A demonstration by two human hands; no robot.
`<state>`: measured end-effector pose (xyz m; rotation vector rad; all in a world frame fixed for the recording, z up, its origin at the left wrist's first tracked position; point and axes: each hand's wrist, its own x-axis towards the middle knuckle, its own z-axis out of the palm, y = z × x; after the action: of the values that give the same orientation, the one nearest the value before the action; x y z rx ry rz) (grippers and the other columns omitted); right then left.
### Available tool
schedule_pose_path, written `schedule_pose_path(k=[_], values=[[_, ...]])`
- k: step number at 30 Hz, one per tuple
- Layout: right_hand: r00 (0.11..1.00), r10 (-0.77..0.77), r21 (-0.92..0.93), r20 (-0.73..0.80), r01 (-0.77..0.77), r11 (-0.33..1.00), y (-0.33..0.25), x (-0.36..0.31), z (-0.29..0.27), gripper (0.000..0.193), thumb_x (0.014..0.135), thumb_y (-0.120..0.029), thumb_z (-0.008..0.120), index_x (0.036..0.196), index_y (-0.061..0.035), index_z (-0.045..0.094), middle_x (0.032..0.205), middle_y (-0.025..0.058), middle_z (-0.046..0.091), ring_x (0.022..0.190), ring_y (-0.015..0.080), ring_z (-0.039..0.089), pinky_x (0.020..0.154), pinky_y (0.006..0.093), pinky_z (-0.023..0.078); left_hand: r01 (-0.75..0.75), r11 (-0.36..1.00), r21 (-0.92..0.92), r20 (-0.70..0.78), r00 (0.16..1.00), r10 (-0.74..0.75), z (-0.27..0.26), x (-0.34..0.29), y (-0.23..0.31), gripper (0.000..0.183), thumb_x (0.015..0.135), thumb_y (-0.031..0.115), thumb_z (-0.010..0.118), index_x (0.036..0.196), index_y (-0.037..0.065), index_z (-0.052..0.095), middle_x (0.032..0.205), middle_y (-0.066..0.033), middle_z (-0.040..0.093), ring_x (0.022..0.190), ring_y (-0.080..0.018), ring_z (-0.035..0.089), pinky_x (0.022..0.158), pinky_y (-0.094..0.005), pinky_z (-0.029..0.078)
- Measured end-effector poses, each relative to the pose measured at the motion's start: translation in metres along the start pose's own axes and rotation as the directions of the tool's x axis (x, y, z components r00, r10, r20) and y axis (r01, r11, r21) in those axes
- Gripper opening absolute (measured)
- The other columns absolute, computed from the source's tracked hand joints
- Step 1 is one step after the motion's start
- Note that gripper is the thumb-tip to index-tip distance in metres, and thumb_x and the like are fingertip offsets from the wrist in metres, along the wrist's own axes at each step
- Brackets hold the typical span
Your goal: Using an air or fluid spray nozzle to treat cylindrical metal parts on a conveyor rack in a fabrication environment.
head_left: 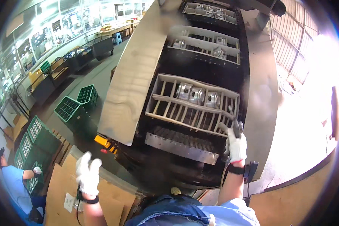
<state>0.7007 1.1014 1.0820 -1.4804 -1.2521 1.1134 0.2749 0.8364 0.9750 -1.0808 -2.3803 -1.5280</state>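
Both my hands wear white gloves. My left hand is held over the cardboard at lower left, fingers apart and holding nothing. Beside the near tray's right end, my right hand is closed round a dark grey metal tool, whose exact kind I cannot make out. The pale tray is split into narrow slots by bars. Several silver pistons stand together in its far row, right of the middle. A thin light hose or cord hangs below my right hand.
More divided trays with pistons lie farther up the dark conveyor, between wide metal side panels. A perforated metal strip crosses its near end. Green crates stand at left, where a co-worker in blue reaches into one.
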Motion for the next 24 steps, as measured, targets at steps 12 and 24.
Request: schedule_pose_path(k=[12,24], values=[[0.913,0.314,-0.010,0.258,-0.323,0.946,0.029,-0.030,-0.029,0.019,0.091,-0.023,0.068,0.100,-0.0064,0.070,0.060,0.0008,0.056,0.046,0.0096,0.051,0.042,0.0262,0.042,-0.250,0.958,0.137,0.692,0.717,0.089,0.317,0.147,0.255,0.060,0.078,0.050,0.066,0.109,-0.001,0.069,0.118,-0.0289,0.064,0.115,-0.0425,0.058,0.097,-0.0460,0.047],[0.817,0.120,0.125,0.564,-0.228,0.966,-0.006,-0.029,0.015,0.016,0.095,-0.014,0.062,0.103,-0.0013,0.068,0.059,-0.0001,0.056,0.043,0.0070,0.048,0.042,0.0235,0.039,0.632,0.157,-0.759,0.649,0.753,0.109,0.262,0.095,0.216,0.017,0.078,0.006,0.054,0.094,0.006,0.061,0.081,0.0000,0.059,0.068,-0.0096,0.056,0.061,-0.0225,0.048]])
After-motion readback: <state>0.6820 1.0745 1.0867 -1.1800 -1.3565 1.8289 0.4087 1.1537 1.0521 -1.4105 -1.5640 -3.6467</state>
